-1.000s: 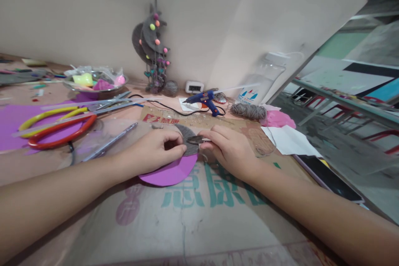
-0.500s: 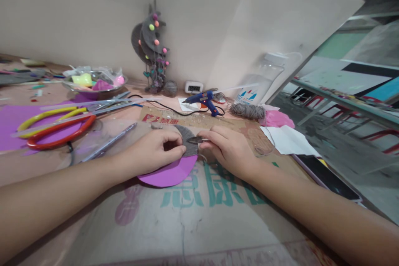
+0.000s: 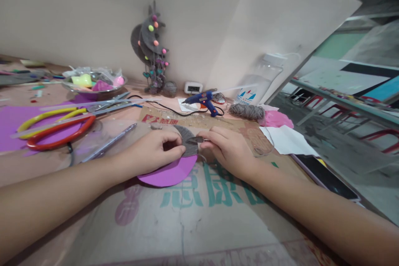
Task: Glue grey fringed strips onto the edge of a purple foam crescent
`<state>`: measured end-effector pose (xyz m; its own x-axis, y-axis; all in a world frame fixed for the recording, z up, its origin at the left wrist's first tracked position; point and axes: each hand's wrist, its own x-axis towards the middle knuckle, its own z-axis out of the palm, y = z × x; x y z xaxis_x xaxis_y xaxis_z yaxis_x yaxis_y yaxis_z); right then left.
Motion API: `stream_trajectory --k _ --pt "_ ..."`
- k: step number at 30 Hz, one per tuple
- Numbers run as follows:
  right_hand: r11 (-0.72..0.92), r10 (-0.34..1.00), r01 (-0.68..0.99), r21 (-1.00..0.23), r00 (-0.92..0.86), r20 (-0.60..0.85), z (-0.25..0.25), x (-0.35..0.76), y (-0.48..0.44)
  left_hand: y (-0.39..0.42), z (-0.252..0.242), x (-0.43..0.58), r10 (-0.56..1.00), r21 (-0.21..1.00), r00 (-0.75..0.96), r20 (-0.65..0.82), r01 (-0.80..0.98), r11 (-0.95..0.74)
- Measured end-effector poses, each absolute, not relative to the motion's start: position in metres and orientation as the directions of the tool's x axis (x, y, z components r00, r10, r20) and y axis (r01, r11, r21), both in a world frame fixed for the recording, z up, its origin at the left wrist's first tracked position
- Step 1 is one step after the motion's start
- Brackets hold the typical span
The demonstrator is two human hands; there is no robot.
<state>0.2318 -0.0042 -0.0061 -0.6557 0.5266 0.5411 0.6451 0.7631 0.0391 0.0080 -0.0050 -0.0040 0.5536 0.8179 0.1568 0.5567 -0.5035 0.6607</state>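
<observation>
My left hand (image 3: 160,149), fingers curled with thumb and forefinger near each other, presses on a purple rounded craft sheet (image 3: 170,174). The sheet's far part is covered by wound grey yarn (image 3: 183,135), and a loose yarn end shows at its right side. In my right hand (image 3: 226,147) is a slim, dark, pointed tool (image 3: 195,139), pinched between thumb and fingers. Its tip points left and lies on or just over the grey yarn. The tool's handle is hidden in my fingers, and its exact kind cannot be made out. My left hand covers the sheet's left part.
Beyond my hands are a blue glue gun (image 3: 201,99), a grey yarn bundle (image 3: 246,111) and a small clock (image 3: 193,87). Scissors with red and yellow handles (image 3: 60,137) and a pen (image 3: 110,142) lie left. A phone (image 3: 326,176) lies right. Printed cardboard (image 3: 149,220) covers the table.
Both hands, the purple sheet and the pointed tool keep almost the same places. Only a very slight shift of the whole view shows.
</observation>
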Motion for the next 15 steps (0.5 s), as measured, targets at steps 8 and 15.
stream_trajectory --k 8,15 --pt "0.715 0.582 0.699 -0.018 -0.581 0.569 -0.0084 0.2403 -0.0015 -0.0056 -0.0003 0.0085 0.856 0.673 0.497 0.143 0.585 -0.453" --pt "0.729 0.528 0.679 0.082 -0.635 0.563 -0.0091 0.2422 -0.0015 -0.0038 -0.0032 0.0081 0.879 0.711 0.458 0.13 0.575 -0.404"
